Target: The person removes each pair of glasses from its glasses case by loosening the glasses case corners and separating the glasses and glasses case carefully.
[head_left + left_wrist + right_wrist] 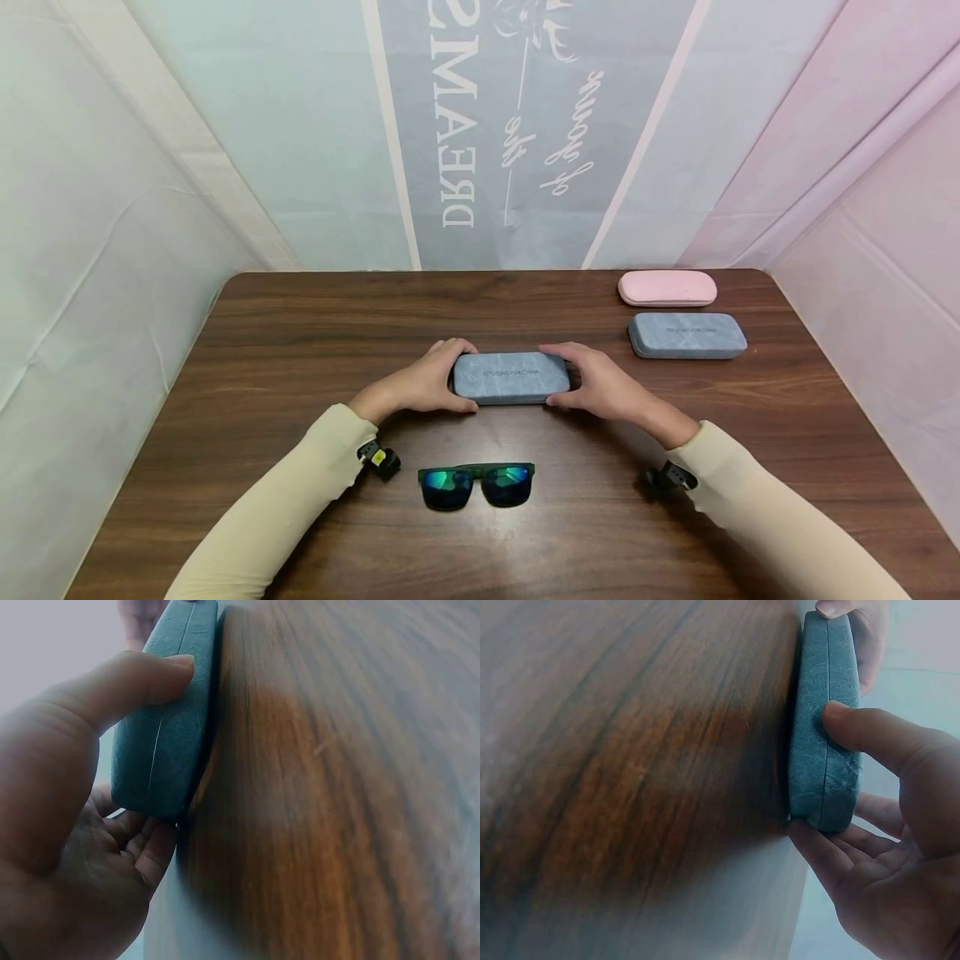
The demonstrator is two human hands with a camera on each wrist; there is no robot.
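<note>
A blue-grey glasses case (512, 379) with dark lettering lies closed on the table, between both hands. My left hand (431, 379) grips its left end, the thumb on the near side and the fingers around the far side. At the other end, my right hand (600, 382) holds it the same way. Both wrist views show the thumbs on the front side of the glasses case (161, 742), near the seam between lid and base. Sunglasses (477, 486) with blue-green mirrored lenses lie nearer to me, touched by neither hand.
At the back right a pink glasses case (667, 288) lies behind a second blue-grey case (688, 336). The brown wooden table (337, 317) ends at a printed curtain (495, 242) at the back. Pale sheets hang at left and right.
</note>
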